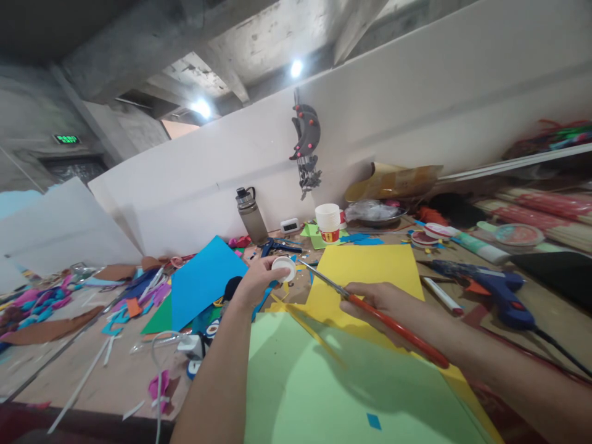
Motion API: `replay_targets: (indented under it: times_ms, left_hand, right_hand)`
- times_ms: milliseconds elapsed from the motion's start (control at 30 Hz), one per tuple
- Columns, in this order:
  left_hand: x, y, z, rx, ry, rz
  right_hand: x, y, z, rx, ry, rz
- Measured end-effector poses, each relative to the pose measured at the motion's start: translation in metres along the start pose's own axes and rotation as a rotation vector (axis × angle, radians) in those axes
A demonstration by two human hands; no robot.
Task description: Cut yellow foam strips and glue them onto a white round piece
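Note:
My left hand (259,280) is closed on a small white round piece (284,269), which looks like a cut-down paper cup or its base. From the right, my right hand (377,302) grips a long red-handled tool (398,330) with a slim metal end. Its tip points up and left, close to the white piece; whether they touch I cannot tell. Below both hands lies a pale green sheet (296,382), with a yellow sheet (370,265) behind it. A thin yellow strip (319,336) hangs or lies under my hands, partly blurred.
A stack of paper cups (327,222), a grey bottle (251,216) and a small white clock (290,226) stand at the back. On the right lies a blue glue gun (504,296) with its cord. Blue card (203,280) and scraps cover the left.

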State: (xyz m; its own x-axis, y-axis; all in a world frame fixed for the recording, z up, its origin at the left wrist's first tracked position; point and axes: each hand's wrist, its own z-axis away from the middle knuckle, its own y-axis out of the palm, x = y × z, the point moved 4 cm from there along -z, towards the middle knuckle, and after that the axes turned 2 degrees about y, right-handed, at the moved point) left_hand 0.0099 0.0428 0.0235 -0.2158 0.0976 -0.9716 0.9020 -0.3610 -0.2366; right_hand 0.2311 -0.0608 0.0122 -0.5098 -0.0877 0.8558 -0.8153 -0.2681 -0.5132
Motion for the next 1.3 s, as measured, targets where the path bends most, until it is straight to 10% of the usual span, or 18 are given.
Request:
replay_targets:
  times_ms: [233, 433, 833, 1033, 1300]
  left_hand:
    - [0.0, -0.001, 0.0, -0.064, 0.047, 0.048]
    - [-0.007, 0.007, -0.003, -0.256, 0.244, 0.033]
    - [-0.002, 0.02, -0.009, -0.319, 0.397, -0.118]
    - [-0.023, 0.035, 0.015, -0.478, 0.809, -0.545]
    - [-0.022, 0.051, 0.023, -0.36, 0.974, -0.76]
  right_hand:
    - [-0.012, 0.0, -0.007, -0.07, 0.033, 0.061]
    - [-0.027, -0.016, -0.011, -0.365, 0.148, 0.591]
    - [-0.041, -0.022, -0.018, -0.393, 0.159, 0.912]
    - [0.006, 0.003, -0.024, -0.344, -0.085, 0.067]
    - [0.035, 0.035, -0.043, -0.402, 0.016, -0.617]
